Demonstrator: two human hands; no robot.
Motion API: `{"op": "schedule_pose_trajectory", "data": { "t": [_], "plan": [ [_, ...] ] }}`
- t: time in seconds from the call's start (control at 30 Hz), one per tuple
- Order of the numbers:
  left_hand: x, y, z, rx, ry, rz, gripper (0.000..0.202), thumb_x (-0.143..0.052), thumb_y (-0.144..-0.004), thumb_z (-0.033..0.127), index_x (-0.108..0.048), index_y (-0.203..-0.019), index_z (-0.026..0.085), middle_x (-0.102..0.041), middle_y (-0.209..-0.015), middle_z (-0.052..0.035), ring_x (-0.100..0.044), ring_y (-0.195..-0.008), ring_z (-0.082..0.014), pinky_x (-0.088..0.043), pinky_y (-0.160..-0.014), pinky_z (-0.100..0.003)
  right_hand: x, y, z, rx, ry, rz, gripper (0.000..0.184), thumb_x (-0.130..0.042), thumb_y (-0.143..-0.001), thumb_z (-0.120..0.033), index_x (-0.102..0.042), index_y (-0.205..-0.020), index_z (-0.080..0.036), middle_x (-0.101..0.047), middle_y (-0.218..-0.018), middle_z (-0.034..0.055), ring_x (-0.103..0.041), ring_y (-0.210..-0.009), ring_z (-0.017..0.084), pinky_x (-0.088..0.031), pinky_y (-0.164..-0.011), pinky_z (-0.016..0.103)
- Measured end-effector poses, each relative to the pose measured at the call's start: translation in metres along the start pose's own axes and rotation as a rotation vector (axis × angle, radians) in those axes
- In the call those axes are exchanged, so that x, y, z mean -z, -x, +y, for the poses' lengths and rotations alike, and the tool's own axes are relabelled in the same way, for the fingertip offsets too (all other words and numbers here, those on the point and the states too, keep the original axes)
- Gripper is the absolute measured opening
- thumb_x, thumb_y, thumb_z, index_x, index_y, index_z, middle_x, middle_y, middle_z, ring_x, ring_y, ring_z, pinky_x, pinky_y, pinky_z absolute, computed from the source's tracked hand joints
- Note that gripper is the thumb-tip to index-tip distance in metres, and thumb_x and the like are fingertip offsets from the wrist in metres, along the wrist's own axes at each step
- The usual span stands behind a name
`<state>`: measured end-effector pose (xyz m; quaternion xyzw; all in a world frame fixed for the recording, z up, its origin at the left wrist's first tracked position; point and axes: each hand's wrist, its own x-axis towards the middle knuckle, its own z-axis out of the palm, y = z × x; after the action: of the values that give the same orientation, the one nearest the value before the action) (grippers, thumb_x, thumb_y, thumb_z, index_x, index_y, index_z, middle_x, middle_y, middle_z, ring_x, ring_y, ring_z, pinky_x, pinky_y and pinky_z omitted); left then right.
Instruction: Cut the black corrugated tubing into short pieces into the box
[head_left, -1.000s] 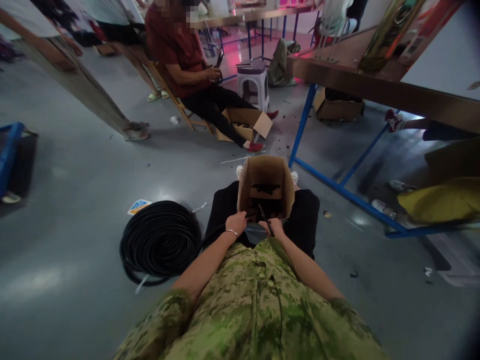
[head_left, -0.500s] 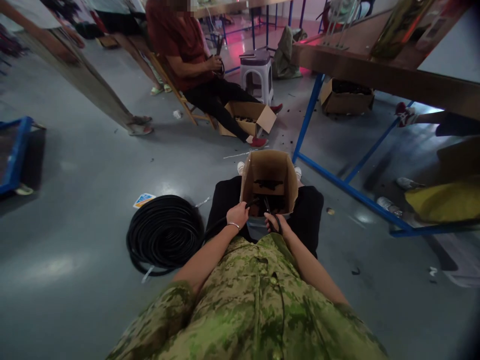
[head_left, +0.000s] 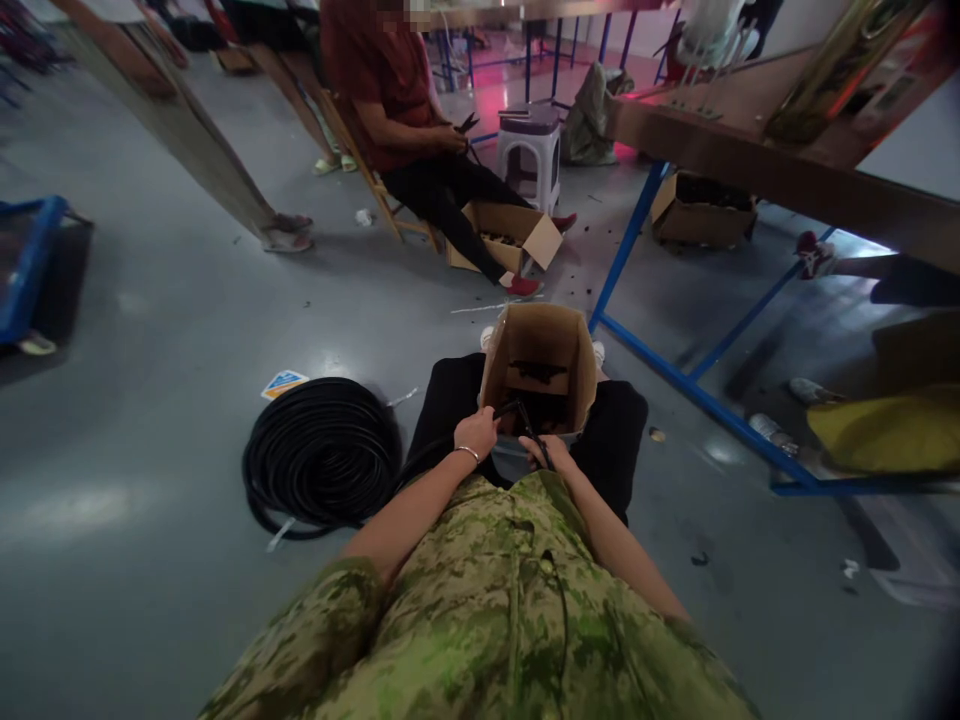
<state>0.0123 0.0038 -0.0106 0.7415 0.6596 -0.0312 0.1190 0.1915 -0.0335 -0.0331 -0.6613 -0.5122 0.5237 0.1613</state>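
Observation:
I sit with an open cardboard box (head_left: 541,345) between my knees, with black cut pieces in its bottom. My left hand (head_left: 475,433) is closed on a black hose (head_left: 420,462) that runs down to a large coil (head_left: 321,455) on the floor at my left. The hose end (head_left: 508,408) sticks out over the box's near edge. My right hand (head_left: 546,452) is closed around the black handles of a cutting tool (head_left: 531,425), its tip close to the hose end.
A seated person in a red top (head_left: 390,75) works over another cardboard box (head_left: 510,232) ahead. A blue-framed table (head_left: 750,165) stands at the right, a white stool (head_left: 529,150) beyond. A yellow bag (head_left: 892,430) lies far right, a blue cart (head_left: 22,270) far left.
The view shifted slightly. My right hand pulled the cutter back a little toward my lap, while my left hand kept its hold on the hose over the box.

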Motion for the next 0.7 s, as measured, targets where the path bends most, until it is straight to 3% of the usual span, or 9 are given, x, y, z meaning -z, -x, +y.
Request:
{"op": "schedule_pose_trajectory", "data": {
  "t": [0.23, 0.47, 0.7],
  "plan": [
    [0.0052, 0.0012, -0.0002, 0.024, 0.021, 0.046, 0.026, -0.036, -0.094, 0.034, -0.053, -0.102, 0.017, -0.065, -0.095, -0.0105, -0.065, -0.083, -0.0222, -0.044, -0.067, -0.03, -0.0005, 0.0015, 0.0019, 0.04, 0.051, 0.009, 0.047, -0.053, -0.082, -0.06, -0.067, -0.077, -0.015, -0.071, -0.069, 0.0064, -0.065, -0.054, 0.016, -0.047, -0.053, 0.021],
    [-0.0005, 0.0025, -0.0074, -0.081, 0.002, 0.093, 0.026, -0.036, -0.094, 0.033, -0.054, -0.101, 0.017, -0.064, -0.096, -0.0104, -0.064, -0.083, -0.0215, -0.042, -0.066, -0.029, -0.0011, -0.0045, 0.0053, 0.137, 0.282, 0.075, 0.045, -0.052, -0.083, -0.06, -0.069, -0.076, -0.018, -0.07, -0.069, 0.0056, -0.067, -0.069, 0.018, -0.044, -0.061, 0.022],
    [-0.0034, 0.0036, -0.008, -0.119, -0.015, 0.139, 0.025, -0.037, -0.094, 0.033, -0.055, -0.1, 0.017, -0.065, -0.096, -0.0092, -0.063, -0.082, -0.0207, -0.041, -0.065, -0.028, -0.0014, -0.0044, 0.005, 0.185, 0.356, 0.072, 0.047, -0.05, -0.084, -0.061, -0.07, -0.079, -0.019, -0.071, -0.076, 0.0072, -0.064, -0.075, 0.02, -0.04, -0.062, 0.022]
  ]
}}
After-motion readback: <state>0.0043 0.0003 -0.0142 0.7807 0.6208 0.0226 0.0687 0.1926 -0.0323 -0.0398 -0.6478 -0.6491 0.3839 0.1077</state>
